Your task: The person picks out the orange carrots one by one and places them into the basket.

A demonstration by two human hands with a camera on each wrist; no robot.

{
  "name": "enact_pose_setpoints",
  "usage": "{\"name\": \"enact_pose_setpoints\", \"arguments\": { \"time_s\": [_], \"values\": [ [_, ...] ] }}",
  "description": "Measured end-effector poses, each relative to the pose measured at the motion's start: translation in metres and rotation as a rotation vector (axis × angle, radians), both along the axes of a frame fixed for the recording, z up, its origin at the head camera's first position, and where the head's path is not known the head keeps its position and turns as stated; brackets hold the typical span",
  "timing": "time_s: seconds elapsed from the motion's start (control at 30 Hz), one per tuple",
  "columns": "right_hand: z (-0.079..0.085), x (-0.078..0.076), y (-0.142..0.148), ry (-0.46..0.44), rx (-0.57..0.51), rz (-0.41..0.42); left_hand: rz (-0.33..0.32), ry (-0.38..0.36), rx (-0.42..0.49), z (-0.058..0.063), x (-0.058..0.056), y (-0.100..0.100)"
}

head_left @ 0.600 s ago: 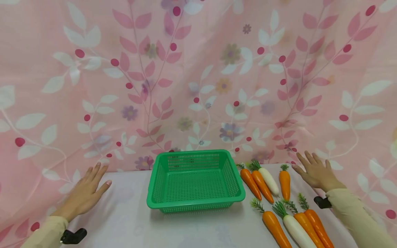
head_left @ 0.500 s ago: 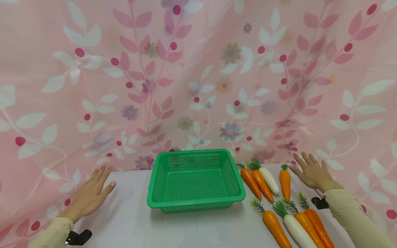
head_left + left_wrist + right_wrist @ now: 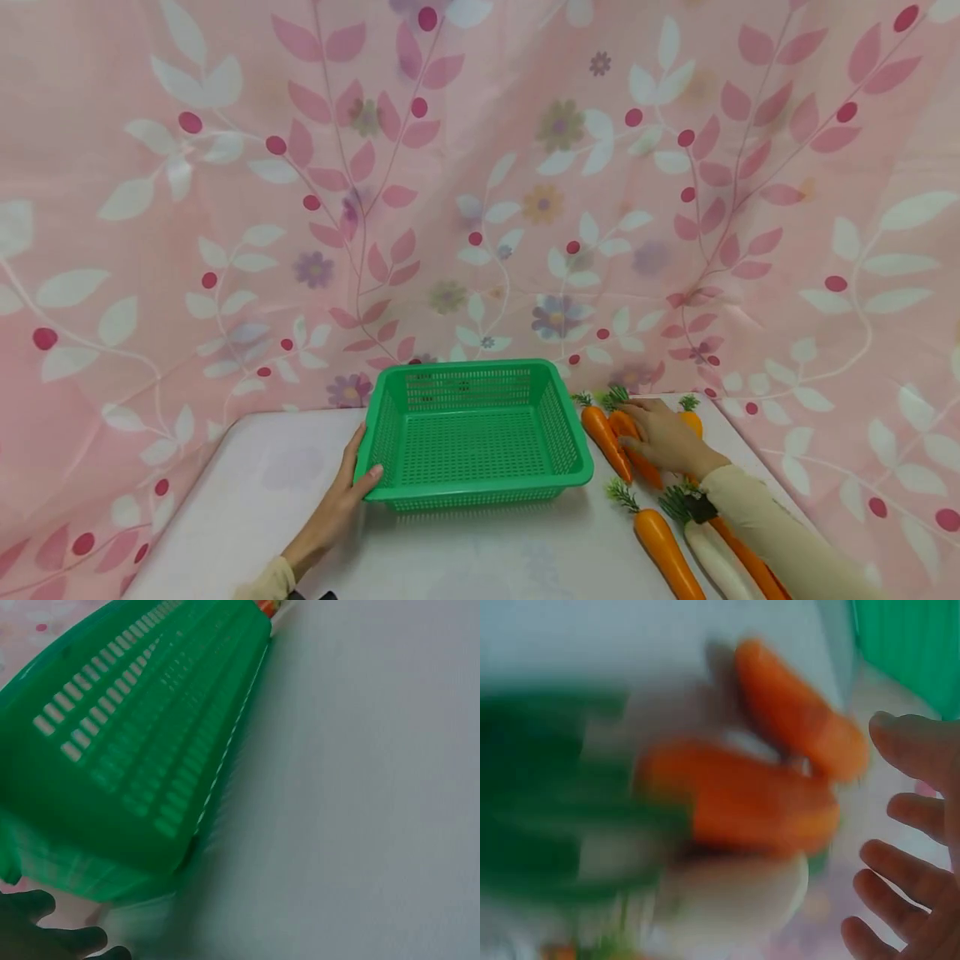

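A green plastic basket stands on the white table with nothing inside. My left hand is at its left side, thumb by the front-left corner and fingers along the outer wall; in the left wrist view the fingertips look spread, just off the wall. Over the back group of vegetables reaches my right hand, fingers spread and holding nothing. Under and beside it lie a carrot, a second carrot and a white radish, which the hand covers in the head view. The right wrist view is blurred.
In front of the right forearm lie a carrot, another white radish and more orange carrots partly under the sleeve. One more carrot sits behind the right hand. A pink floral curtain hangs behind the table.
My left hand has moved right from the table's left side to the basket. My right hand has moved left and lower, over the back carrots and radish. Basket and vegetables stay put.
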State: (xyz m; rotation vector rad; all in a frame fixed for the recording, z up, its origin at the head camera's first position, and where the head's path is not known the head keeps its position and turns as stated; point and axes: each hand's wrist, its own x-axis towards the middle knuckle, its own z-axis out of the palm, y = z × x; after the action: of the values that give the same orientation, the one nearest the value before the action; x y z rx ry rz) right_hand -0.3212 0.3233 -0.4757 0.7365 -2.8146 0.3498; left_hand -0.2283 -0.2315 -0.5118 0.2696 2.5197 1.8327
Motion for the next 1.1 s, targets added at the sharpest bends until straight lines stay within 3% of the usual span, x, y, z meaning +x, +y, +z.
{"name": "enact_pose_setpoints", "arguments": {
  "time_s": [0.13, 0.33, 0.43, 0.8, 0.97, 1.1],
  "values": [
    [-0.008, -0.003, -0.021, -0.036, 0.026, 0.044, 0.048, 0.003, 0.065, -0.005, -0.001, 0.013],
    [-0.014, -0.009, -0.036, 0.066, 0.036, 0.035, 0.084, 0.12, 0.072, -0.01, -0.003, 0.019],
    [-0.013, -0.014, -0.044, 0.07, 0.034, 0.008, 0.094, 0.156, 0.094, -0.015, -0.003, 0.02],
    [-0.009, -0.037, -0.068, -0.107, 0.044, -0.255, 0.144, 0.168, 0.259, -0.03, -0.007, 0.023],
    [-0.008, -0.045, -0.073, -0.138, 0.03, -0.29, 0.174, 0.199, 0.249, -0.033, -0.009, 0.027],
    [-0.009, -0.05, -0.078, -0.161, 0.025, -0.246, 0.181, 0.205, 0.232, -0.036, -0.01, 0.028]
  ]
}}
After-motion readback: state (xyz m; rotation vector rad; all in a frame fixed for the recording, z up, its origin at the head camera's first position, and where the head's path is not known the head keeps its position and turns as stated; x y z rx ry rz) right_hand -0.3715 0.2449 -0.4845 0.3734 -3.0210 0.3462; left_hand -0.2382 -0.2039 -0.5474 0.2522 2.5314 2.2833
